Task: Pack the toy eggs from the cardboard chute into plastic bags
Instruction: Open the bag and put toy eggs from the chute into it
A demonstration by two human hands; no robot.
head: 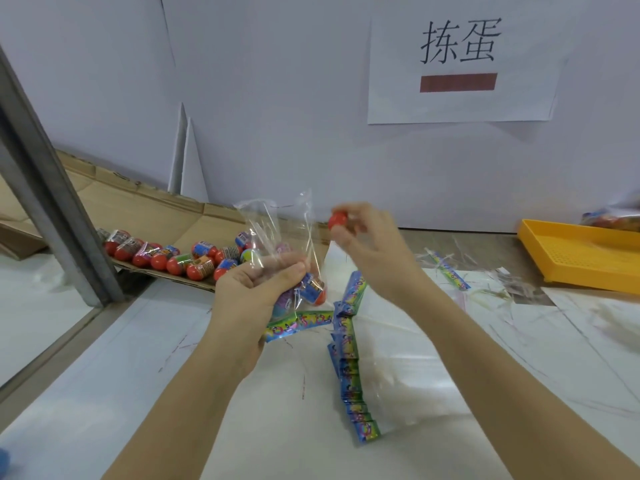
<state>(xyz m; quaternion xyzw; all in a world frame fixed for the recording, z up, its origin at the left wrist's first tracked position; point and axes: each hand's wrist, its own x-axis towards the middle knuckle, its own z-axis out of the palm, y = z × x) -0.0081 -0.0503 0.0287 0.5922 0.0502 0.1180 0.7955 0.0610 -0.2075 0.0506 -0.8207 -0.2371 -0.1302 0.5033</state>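
Observation:
My left hand (pixel 258 289) grips a clear plastic bag (pixel 277 233) by its middle, mouth upward, with two toy eggs (pixel 313 291) hanging in its lower part above a colourful header strip. My right hand (pixel 363 237) pinches a red toy egg (pixel 337 220) just right of the bag's open mouth. Several more red-ended toy eggs (pixel 180 259) lie in a row on the cardboard chute (pixel 166 209) at the left, behind the bag.
A stack of flat plastic bags with colourful headers (pixel 349 355) lies on the white table in front of me. A yellow tray (pixel 585 258) sits at the right, filled bags behind it. A grey metal post (pixel 52 199) slants at the left. Plastic scraps litter the right.

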